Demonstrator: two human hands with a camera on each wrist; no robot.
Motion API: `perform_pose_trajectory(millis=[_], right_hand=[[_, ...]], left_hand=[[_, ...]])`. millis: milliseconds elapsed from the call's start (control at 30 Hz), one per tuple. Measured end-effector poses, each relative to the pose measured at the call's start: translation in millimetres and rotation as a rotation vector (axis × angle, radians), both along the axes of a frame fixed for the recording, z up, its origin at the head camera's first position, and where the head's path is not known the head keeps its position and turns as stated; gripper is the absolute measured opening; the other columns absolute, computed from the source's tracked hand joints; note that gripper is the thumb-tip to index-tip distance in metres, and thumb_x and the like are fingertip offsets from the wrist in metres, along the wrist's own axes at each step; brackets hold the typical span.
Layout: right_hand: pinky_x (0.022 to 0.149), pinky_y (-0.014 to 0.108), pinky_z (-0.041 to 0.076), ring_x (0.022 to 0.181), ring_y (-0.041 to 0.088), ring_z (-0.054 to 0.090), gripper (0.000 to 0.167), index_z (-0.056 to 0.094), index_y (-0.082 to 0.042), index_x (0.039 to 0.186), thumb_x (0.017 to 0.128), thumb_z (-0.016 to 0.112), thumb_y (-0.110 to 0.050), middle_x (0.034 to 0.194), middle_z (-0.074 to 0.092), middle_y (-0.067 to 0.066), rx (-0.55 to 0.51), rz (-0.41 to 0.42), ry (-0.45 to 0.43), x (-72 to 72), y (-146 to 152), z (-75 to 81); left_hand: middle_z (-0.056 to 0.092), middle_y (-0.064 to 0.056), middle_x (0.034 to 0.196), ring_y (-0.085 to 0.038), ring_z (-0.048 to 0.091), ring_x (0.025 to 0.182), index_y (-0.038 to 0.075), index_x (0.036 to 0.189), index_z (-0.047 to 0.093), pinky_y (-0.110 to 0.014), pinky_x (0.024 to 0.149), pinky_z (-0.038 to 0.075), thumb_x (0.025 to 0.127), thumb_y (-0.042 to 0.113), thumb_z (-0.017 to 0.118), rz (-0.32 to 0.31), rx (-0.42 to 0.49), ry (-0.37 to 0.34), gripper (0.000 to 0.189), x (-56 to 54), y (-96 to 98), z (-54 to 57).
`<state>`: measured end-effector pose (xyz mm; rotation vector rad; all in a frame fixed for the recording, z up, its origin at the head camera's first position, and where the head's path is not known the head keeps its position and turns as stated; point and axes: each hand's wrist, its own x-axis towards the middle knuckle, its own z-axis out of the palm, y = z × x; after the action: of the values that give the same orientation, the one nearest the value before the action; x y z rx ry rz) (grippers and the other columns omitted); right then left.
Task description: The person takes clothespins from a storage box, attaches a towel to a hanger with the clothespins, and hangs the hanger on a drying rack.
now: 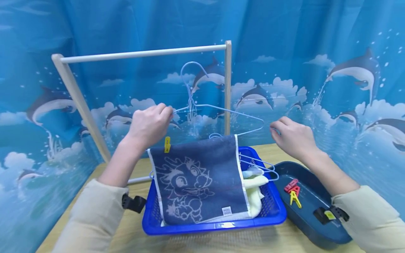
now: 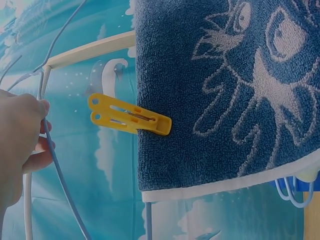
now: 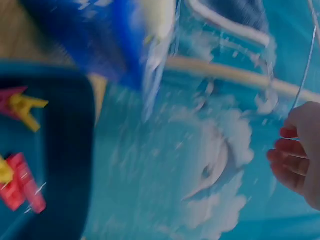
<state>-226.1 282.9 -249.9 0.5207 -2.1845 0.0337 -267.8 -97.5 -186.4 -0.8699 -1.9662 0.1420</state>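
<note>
My left hand (image 1: 151,124) grips the left arm of a light-blue wire hanger (image 1: 222,108). Over the hanger's lower bar drapes a dark blue towel (image 1: 196,182) with a white cartoon figure and pale edging. A yellow clothespin (image 2: 131,115) clamps the towel's top edge near its left corner, below my left hand. To the right of the hanger's end is my right hand (image 1: 294,137), apart from the wire, its fingers loosely bent with nothing seen between them. The hanger's hook points up, touching nothing.
Below the towel stands a blue plastic basket (image 1: 278,214) holding pale yellow cloth (image 1: 254,202) and more hangers (image 1: 272,168). At right, a dark basin (image 1: 311,225) contains red and yellow clothespins (image 1: 295,199). A wooden rack (image 1: 143,53) rises behind, before a dolphin-print curtain (image 1: 142,24).
</note>
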Motion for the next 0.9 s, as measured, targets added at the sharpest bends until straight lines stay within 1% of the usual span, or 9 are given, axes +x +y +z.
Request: perform_pose_trajectory(millis=[133,233,300,367,433,567,700,767,900], right_hand=[[0.038,0.029,0.036,0.053,0.016,0.053,0.010,0.068,-0.005,0.088,0.085,0.061,-0.012,0.077,0.063,0.005,0.015,-0.109,-0.304,6.0,23.3,-14.7],[0.044,0.031,0.040,0.058,0.012,0.054,0.013,0.068,-0.007,0.089,0.088,0.058,-0.014,0.077,0.064,0.001,0.028,-0.156,-0.530,5.5,37.4,-27.6],[0.046,0.032,0.042,0.059,0.011,0.055,0.013,0.068,-0.007,0.090,0.088,0.058,-0.014,0.078,0.065,0.001,0.032,-0.167,-0.626,3.3,45.7,-36.0],[0.048,0.033,0.043,0.060,0.012,0.056,0.012,0.068,-0.007,0.090,0.087,0.058,-0.013,0.079,0.066,0.002,0.026,-0.173,-0.673,0.8,53.2,-43.0],[0.049,0.034,0.045,0.063,0.013,0.058,0.013,0.068,-0.006,0.091,0.087,0.058,-0.012,0.082,0.066,0.004,0.013,-0.182,-0.687,-1.4,59.5,-47.9],[0.050,0.037,0.046,0.064,0.016,0.059,0.014,0.068,-0.004,0.092,0.087,0.056,-0.011,0.083,0.067,0.007,-0.007,-0.199,-0.676,-5.4,68.5,-54.1],[0.049,0.040,0.046,0.063,0.018,0.059,0.012,0.067,-0.006,0.087,0.087,0.056,-0.011,0.077,0.065,0.005,0.004,-0.212,-0.633,-8.8,72.8,-61.1],[0.047,0.041,0.044,0.061,0.019,0.058,0.010,0.064,-0.009,0.080,0.086,0.056,-0.012,0.071,0.062,0.002,0.023,-0.225,-0.593,-9.6,74.2,-66.0],[0.040,0.044,0.040,0.053,0.025,0.054,0.016,0.053,-0.010,0.068,0.081,0.061,-0.012,0.060,0.051,0.002,0.092,-0.243,-0.429,-9.3,75.2,-78.7]], left_hand=[[0.064,-0.012,0.077,-0.022,0.057,0.055,0.000,0.089,0.063,-0.029,0.038,0.040,0.090,0.013,0.059,-0.004,0.006,0.001,0.014,0.3,-0.4,1.5],[0.066,-0.012,0.077,-0.022,0.058,0.056,0.000,0.088,0.063,-0.028,0.039,0.040,0.090,0.014,0.059,-0.015,0.002,0.005,0.014,-0.2,-0.6,2.2],[0.066,-0.012,0.076,-0.022,0.058,0.056,0.001,0.087,0.063,-0.028,0.038,0.040,0.090,0.014,0.059,-0.028,-0.003,0.014,0.014,-0.7,-0.7,2.1],[0.066,-0.012,0.075,-0.022,0.058,0.055,0.001,0.087,0.063,-0.027,0.038,0.039,0.090,0.014,0.060,-0.042,-0.008,0.026,0.014,-1.4,-0.9,1.8],[0.066,-0.012,0.076,-0.022,0.058,0.055,0.001,0.086,0.063,-0.027,0.038,0.039,0.091,0.015,0.059,-0.057,-0.012,0.040,0.015,-1.9,-0.7,1.5],[0.066,-0.012,0.075,-0.022,0.058,0.055,0.001,0.086,0.063,-0.026,0.037,0.038,0.091,0.015,0.059,-0.075,-0.019,0.055,0.015,-2.0,0.1,0.9],[0.066,-0.012,0.075,-0.022,0.059,0.055,0.001,0.086,0.062,-0.026,0.037,0.038,0.090,0.015,0.060,-0.076,-0.023,0.057,0.014,-2.1,0.5,0.4],[0.065,-0.012,0.074,-0.022,0.058,0.055,0.001,0.085,0.062,-0.026,0.037,0.038,0.090,0.014,0.059,-0.077,-0.026,0.054,0.014,-2.0,0.7,0.2],[0.064,-0.011,0.072,-0.021,0.057,0.054,0.001,0.085,0.061,-0.026,0.038,0.038,0.091,0.014,0.059,-0.080,-0.038,0.046,0.014,-1.1,2.6,0.1]])
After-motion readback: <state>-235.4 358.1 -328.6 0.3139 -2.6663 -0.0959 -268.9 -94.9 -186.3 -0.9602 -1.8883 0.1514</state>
